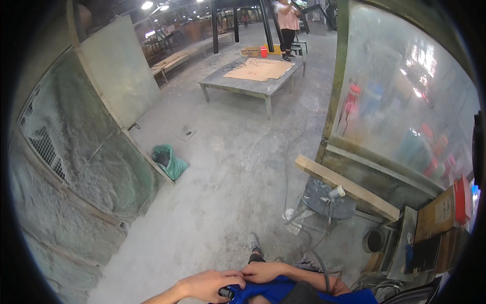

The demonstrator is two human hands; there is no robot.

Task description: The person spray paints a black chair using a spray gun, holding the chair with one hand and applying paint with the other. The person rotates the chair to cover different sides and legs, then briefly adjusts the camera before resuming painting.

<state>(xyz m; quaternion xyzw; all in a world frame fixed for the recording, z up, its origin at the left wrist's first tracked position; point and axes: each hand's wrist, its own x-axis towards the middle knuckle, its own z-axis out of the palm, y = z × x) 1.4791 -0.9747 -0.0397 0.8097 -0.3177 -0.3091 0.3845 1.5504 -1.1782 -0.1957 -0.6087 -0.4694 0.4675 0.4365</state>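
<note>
Both of my hands meet at the bottom edge of the view, over my lap. My left hand point(210, 285) is curled around a small black object point(226, 292) that sticks out by my fingers. My right hand point(264, 271) lies just to its right, fingers pinching the top edge of a blue cloth point(276, 293) spread over my legs. The two hands nearly touch. Below them my grey shoe point(254, 244) rests on the dusty concrete floor.
A low grey table point(238, 83) with a cardboard sheet point(259, 69) stands ahead, a person point(288, 20) behind it. A green bag point(170, 161) lies by dusty panels on the left. On the right are a wooden plank point(349, 188), a round grey stool point(329, 201), cables and a fogged glass partition.
</note>
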